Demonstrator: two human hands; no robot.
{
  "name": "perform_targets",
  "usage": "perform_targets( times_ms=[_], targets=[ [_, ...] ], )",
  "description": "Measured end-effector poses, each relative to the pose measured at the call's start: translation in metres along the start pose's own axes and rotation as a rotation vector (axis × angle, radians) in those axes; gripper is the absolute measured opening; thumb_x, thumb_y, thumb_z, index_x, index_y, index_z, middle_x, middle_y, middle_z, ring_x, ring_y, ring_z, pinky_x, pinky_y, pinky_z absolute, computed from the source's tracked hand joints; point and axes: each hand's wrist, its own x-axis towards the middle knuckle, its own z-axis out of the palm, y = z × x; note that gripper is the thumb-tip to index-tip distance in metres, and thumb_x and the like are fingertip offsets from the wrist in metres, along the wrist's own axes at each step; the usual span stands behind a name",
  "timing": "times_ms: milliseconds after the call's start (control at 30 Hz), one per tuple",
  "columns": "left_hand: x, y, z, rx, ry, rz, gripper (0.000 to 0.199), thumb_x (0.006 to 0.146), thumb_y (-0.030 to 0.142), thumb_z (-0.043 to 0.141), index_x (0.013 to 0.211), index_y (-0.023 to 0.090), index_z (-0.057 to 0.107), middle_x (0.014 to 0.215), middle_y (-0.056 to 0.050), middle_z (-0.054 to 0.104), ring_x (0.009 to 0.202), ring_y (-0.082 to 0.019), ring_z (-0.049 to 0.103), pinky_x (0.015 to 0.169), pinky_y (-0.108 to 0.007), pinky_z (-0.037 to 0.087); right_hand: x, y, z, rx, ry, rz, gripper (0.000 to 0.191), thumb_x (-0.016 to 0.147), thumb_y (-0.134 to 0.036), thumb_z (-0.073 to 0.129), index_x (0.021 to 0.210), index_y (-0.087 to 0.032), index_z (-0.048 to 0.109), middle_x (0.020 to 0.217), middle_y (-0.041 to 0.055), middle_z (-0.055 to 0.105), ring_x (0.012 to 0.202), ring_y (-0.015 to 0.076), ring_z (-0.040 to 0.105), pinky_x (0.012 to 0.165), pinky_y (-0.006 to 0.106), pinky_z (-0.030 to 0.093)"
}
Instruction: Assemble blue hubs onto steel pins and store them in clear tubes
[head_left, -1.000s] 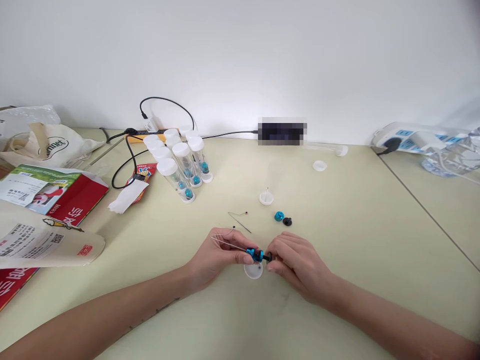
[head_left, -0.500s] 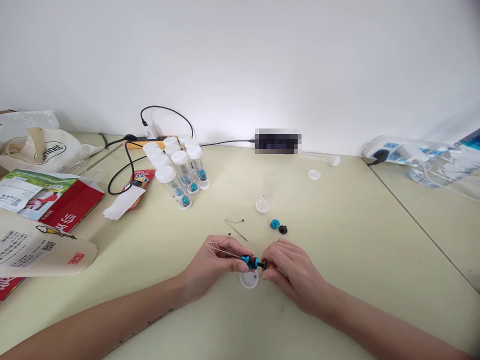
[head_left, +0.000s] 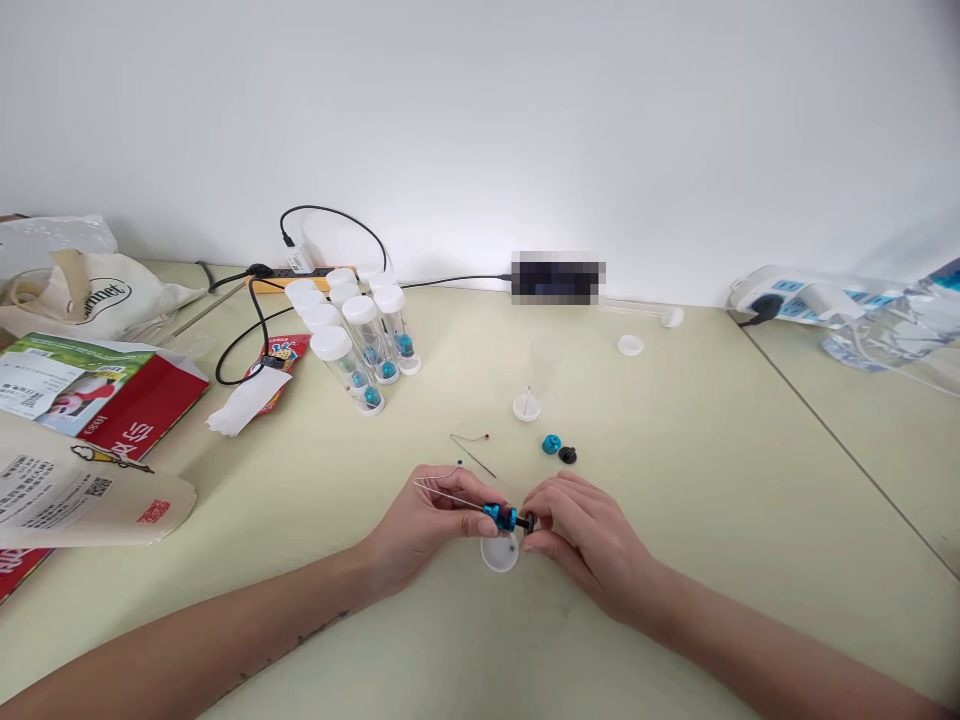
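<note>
Gripping blue fitting (head_left: pixel 500 517), left hand (head_left: pixel 439 515), details unclear

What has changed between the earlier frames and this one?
Nothing visibly changed beyond a slight camera shift. The left hand still holds the blue piece, the right hand the black knob; the capped tubes and loose blue part stayed put.

Blue is seen on the held fitting (head_left: pixel 500 517), black on its knob (head_left: pixel 529 523). The tabletop (head_left: pixel 712 480) is coloured pale yellow-green.
</note>
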Motion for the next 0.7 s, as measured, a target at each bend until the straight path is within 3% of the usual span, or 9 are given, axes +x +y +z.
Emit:
perform_targets(
  times_ms=[133, 300, 400, 567, 700],
  targets=[
    [0.0002, -0.0006, -0.0001, 0.006, 0.0, -0.004, 0.016, 0.061, 0.014, 0.078, 0.076, 0.018, 0.073, 0.076, -0.003, 0.071, 0.073, -0.015, 0.065, 0.073, -0.027, 0.049, -0.0005, 0.0002, 0.0007, 0.007, -0.019, -0.003, 0.033, 0.097, -0.039, 0.032, 0.079, -0.018, 0.049, 0.065, 0.0014, 0.056, 0.056, 0.0119, 0.046, 0.057, 0.026, 0.038],
    [0.0008, 0.0005, 0.0002, -0.017, 0.004, 0.006, 0.016, 0.062, 0.013, 0.078, 0.076, 0.017, 0.073, 0.076, -0.003, 0.072, 0.074, -0.015, 0.065, 0.074, -0.027, 0.049, -0.0046, 0.0029, 0.0048, -0.004, 0.079, 0.016, 0.002, 0.092, -0.02, 0.049, 0.091, -0.021, 0.051, 0.079, 0.0012, 0.063, 0.068, 0.0112, 0.055, 0.063, 0.024, 0.042],
    [0.0008, 0.001, 0.0002, -0.021, -0.006, 0.008, 0.015, 0.062, 0.012, 0.077, 0.076, 0.017, 0.073, 0.076, -0.003, 0.072, 0.074, -0.014, 0.065, 0.073, -0.026, 0.049, -0.0036, 0.0018, 0.003, 0.017, 0.076, 0.0, 0.002, 0.091, -0.022, 0.051, 0.091, -0.02, 0.052, 0.078, 0.0006, 0.063, 0.066, 0.0107, 0.054, 0.063, 0.024, 0.042],
    [0.0002, 0.0013, 0.0003, -0.015, -0.025, -0.001, 0.016, 0.062, 0.011, 0.077, 0.077, 0.017, 0.073, 0.076, -0.003, 0.072, 0.073, -0.013, 0.065, 0.071, -0.025, 0.049, -0.0019, 0.0001, 0.0001, 0.028, 0.006, 0.002, 0.023, 0.094, -0.036, 0.043, 0.083, -0.018, 0.052, 0.067, 0.0008, 0.058, 0.058, 0.0117, 0.047, 0.058, 0.025, 0.039],
    [-0.0001, 0.0006, 0.0002, -0.025, -0.014, 0.006, 0.016, 0.063, 0.011, 0.077, 0.077, 0.017, 0.073, 0.076, -0.002, 0.072, 0.074, -0.012, 0.065, 0.073, -0.024, 0.049, -0.0041, 0.0023, 0.0033, 0.021, 0.061, 0.033, 0.002, 0.091, -0.02, 0.051, 0.09, -0.019, 0.052, 0.078, 0.0012, 0.063, 0.068, 0.0114, 0.054, 0.064, 0.024, 0.042]
  ],
)
